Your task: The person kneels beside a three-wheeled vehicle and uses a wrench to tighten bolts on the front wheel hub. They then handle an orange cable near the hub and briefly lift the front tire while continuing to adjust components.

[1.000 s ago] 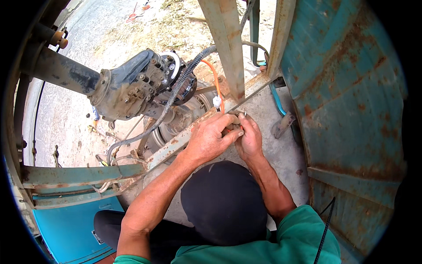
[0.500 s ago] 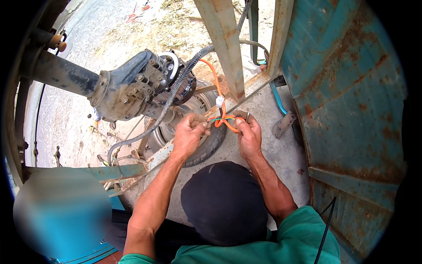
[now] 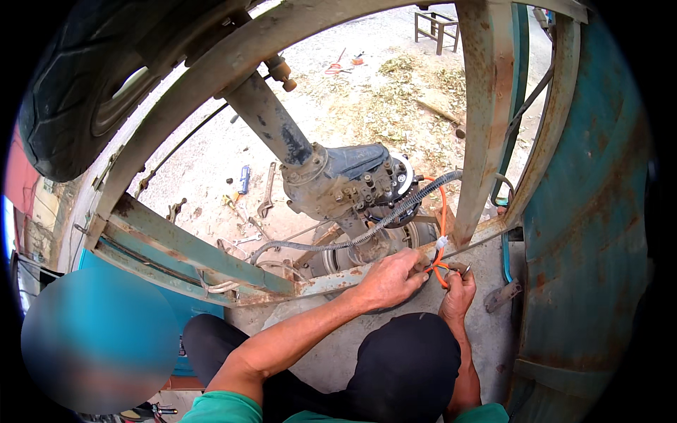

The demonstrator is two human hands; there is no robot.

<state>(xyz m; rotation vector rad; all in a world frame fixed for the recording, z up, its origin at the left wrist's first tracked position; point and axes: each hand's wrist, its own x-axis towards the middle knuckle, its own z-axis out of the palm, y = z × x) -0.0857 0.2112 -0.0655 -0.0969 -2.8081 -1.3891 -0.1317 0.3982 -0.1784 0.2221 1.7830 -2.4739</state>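
An orange cable (image 3: 443,204) runs down from the motor unit and crosses over itself between my hands. My left hand (image 3: 395,279) reaches in from the left, fingers pinched on the wires at the crossing; its back hides the wire ends. On the right, my right hand (image 3: 458,295) grips the orange cable's lower loop, and a small metal piece (image 3: 467,269) shows at its fingertips. Just above the crossing sits a white connector (image 3: 442,242). A grey corrugated hose (image 3: 416,199) passes behind my hands, in front of the greasy axle housing (image 3: 338,176).
A rusty frame rail (image 3: 338,283) and an upright post (image 3: 486,106) surround the work. Beyond the rail, a wrench (image 3: 268,189) and a blue-handled tool (image 3: 245,179) lie on the ground. A rusty teal panel (image 3: 585,233) stands at right. My dark-clad knee (image 3: 409,359) is below my hands.
My view has swung left and up, so the scene sits farther right and lower. Both hands stay at the orange cable; my left hand now covers the coloured wires seen before.
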